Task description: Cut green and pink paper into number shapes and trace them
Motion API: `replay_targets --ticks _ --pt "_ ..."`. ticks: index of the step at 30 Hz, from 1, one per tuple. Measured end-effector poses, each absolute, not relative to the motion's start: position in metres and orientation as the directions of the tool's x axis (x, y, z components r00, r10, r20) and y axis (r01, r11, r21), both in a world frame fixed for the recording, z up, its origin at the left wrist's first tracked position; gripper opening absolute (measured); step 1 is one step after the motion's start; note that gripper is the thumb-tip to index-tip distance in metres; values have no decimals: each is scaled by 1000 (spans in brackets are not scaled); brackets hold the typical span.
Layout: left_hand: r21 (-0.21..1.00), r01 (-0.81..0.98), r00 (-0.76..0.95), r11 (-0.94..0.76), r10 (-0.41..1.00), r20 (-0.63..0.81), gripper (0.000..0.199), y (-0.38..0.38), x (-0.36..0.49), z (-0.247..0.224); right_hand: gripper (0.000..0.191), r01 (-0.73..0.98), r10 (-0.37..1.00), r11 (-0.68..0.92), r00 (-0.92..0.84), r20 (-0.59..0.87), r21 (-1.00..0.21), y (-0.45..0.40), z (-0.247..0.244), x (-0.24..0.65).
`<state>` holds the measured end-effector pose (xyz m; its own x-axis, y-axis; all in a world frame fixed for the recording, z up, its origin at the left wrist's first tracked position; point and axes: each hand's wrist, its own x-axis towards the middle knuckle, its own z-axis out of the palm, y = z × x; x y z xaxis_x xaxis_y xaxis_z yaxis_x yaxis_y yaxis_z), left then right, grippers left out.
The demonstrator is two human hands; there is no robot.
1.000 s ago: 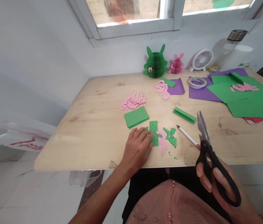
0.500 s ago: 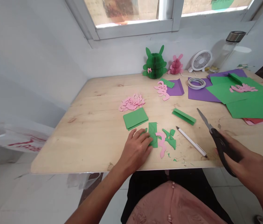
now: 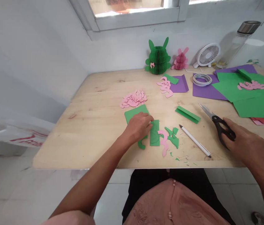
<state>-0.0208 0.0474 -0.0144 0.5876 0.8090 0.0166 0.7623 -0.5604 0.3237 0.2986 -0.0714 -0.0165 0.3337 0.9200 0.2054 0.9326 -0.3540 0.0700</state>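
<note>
White walls (image 3: 40, 47) meet behind a pale wooden table (image 3: 92, 125), below a window (image 3: 136, 20) with a light frame. Near the wall, a clear glass bottle (image 3: 232, 50) has a metallic lid (image 3: 249, 27); its contents are too unclear to tell. Beside the table's left side hangs a see-through plastic bag (image 3: 26, 137) with red print, its contents unclear.

Pleated paper forms rounded green (image 3: 158, 59) and pink figures (image 3: 180, 61) with upright ears, near a round white fan (image 3: 208, 55). A ring-shaped roll (image 3: 202, 79) rests on flat purple paper (image 3: 208, 93); wavy pink cutouts (image 3: 134, 99) lie heaped.

Over a folded green card (image 3: 134, 112), the left hand (image 3: 138, 126) curls its fingers by the top of a green strip (image 3: 154, 134); whether it pinches anything cannot be told. At the table's right, the right hand (image 3: 245, 140) touches the black handles of the scissors (image 3: 214, 118), though how firmly is unclear. A white pen (image 3: 195, 140) lies between the scissors and green scraps (image 3: 174, 140).
</note>
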Motion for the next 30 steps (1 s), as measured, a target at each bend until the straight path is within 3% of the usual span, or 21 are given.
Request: replay_targets --ticks 4,12,30 --pt "253 738 661 -625 746 -83 23 67 -9 -13 47 937 934 -330 306 184 117 -68 -18 300" --pt "238 712 700 -660 690 -182 23 82 3 -5 44 945 962 -259 233 142 201 -66 -15 301" --pt "393 683 725 -615 635 -266 18 91 2 1 43 952 991 -136 132 31 273 -64 -19 313"
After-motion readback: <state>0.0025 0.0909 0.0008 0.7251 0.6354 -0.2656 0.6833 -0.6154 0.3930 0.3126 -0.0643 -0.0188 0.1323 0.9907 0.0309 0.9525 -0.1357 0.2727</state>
